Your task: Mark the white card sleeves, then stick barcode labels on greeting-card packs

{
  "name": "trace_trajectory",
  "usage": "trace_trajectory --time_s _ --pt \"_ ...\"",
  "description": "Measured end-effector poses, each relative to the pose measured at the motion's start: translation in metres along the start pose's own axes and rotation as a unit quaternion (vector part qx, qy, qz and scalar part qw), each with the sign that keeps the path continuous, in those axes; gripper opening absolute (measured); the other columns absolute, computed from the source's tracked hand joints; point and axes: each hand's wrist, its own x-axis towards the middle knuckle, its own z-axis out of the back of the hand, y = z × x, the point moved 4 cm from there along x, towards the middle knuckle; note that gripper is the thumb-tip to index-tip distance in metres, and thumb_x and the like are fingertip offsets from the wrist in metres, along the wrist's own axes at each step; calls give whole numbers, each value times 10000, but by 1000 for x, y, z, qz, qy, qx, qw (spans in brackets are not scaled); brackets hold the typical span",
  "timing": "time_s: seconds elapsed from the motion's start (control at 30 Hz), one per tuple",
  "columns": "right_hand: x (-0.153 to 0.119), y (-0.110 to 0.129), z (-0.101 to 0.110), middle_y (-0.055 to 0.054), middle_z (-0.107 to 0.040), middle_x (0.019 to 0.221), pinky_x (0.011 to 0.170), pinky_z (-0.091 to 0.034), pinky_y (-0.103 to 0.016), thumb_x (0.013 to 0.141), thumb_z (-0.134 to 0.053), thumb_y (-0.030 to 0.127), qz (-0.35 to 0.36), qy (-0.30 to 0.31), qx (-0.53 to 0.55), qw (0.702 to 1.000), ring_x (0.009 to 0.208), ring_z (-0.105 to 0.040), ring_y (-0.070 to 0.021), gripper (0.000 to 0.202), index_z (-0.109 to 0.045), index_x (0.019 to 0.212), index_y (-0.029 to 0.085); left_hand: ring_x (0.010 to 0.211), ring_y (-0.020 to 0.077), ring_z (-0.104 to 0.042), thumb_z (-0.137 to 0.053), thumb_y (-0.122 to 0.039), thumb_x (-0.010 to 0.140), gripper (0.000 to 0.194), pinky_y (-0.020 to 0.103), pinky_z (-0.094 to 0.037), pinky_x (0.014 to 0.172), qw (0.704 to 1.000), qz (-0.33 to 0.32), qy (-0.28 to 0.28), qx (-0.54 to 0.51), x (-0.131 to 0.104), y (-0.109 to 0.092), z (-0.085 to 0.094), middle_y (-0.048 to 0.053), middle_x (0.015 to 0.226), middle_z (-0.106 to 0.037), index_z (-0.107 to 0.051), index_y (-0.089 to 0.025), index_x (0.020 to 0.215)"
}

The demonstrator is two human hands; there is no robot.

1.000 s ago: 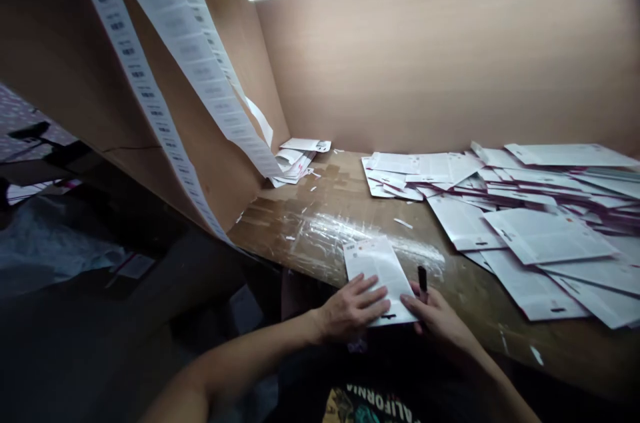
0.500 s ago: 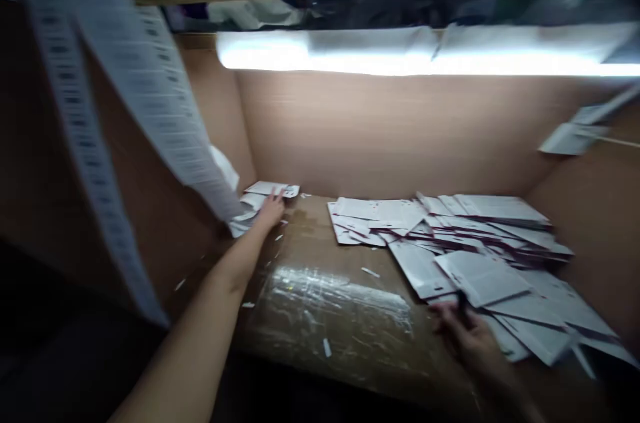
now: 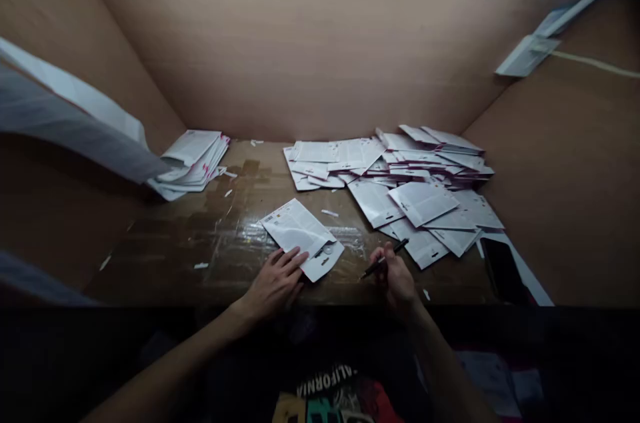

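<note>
A flat white packet (image 3: 296, 226) with printing, a flap and a hanger slot lies tilted on the taped tabletop, close to the front edge. My left hand (image 3: 278, 276) holds its lower left edge, fingers on top and the thumb mostly hidden. In my right hand (image 3: 395, 273) is a dark pen (image 3: 373, 268), its tip pointing down and left, apart from the packet. A heap of similar white packets (image 3: 425, 203) lies just beyond my right hand. Farther off at the left is a neater stack of packets (image 3: 197, 153).
Cardboard-coloured walls (image 3: 300, 43) enclose the tabletop (image 3: 170, 243) at the back and sides. Long printed paper strips (image 3: 75, 116) hang at the left. A black phone (image 3: 501, 270) rests at the right front edge. Small paper scraps (image 3: 330, 213) are scattered about.
My left hand has come back from the left stack to the front, where a packet now lies under its fingers. The right hand still has the pen. My view has tilted down.
</note>
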Motion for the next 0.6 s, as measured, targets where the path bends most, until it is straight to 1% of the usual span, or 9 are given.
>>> trace_trajectory --time_s 0.03,0.07,0.13,0.17,0.23,0.3,0.4,0.5,0.6 --pt "2 -2 -6 44 -414 492 393 -268 -236 824 -601 915 -12 15 -1 1000 421 -358 -108 703 -602 717 221 1490 335 -516 -611 -324 994 255 564 -406 1209 1000 -1 10 -20 -3 -15 2 65 1580 -603 -782 -251 1168" --pt "4 -3 -11 41 -446 502 400 -278 -231 813 -655 882 -17 36 -3 999 430 -378 -106 670 -614 742 217 1483 336 -521 -629 -356 989 210 567 -409 1207 999 3 15 -38 -2 -23 7 46 1559 -625 -800 -259 1060" --pt "6 -4 -20 7 -579 589 440 -363 -233 791 -756 794 -14 82 -14 996 492 -485 -121 594 -655 809 209 1477 327 -527 -624 -414 999 241 556 -410 1211 997 28 3 -68 12 -23 20 27 1498 -677 -802 -264 938" --pt "7 -4 -22 -9 -629 638 463 -399 -239 789 -780 757 -11 102 -19 995 523 -526 -130 564 -667 834 206 1484 317 -520 -586 -431 1023 283 545 -401 1224 996 55 -18 -73 24 -17 25 34 1480 -689 -806 -263 968" --pt "8 -4 -25 -18 -667 680 482 -429 -245 807 -783 709 -11 125 -22 992 542 -560 -138 520 -671 863 204 1547 323 -439 -478 -449 1074 401 552 -351 1265 989 126 -54 -59 53 -1 25 76 1564 -619 -771 -230 1239" --pt "10 -4 -25 -12 -677 687 492 -441 -243 824 -778 671 -8 128 -8 992 550 -578 -141 482 -663 895 208 1623 369 -293 -420 -478 1088 533 629 -253 1295 979 195 -42 -26 80 14 9 105 1700 -449 -610 -216 1511" --pt "21 -2 -27 -21 -721 751 513 -467 -244 827 -789 619 14 136 -5 991 594 -624 -154 440 -659 944 215 1657 387 -186 -436 -558 1065 645 683 -116 1310 975 221 4 10 103 28 -26 102 1764 -323 -469 -252 1632" --pt "38 0 -34 -35 -743 758 488 -453 -252 850 -773 568 54 146 -63 986 560 -607 -150 381 -685 915 203 1664 378 -158 -413 -607 1060 704 675 -72 1314 978 204 6 30 104 31 -44 106 1778 -282 -421 -243 1662" --pt "57 0 -45 -40 -739 705 475 -462 -269 848 -758 520 75 141 -104 982 507 -586 -152 336 -690 847 191 1662 380 -166 -392 -620 1060 718 673 -72 1311 979 201 0 32 100 32 -46 111 1778 -282 -411 -237 1668"
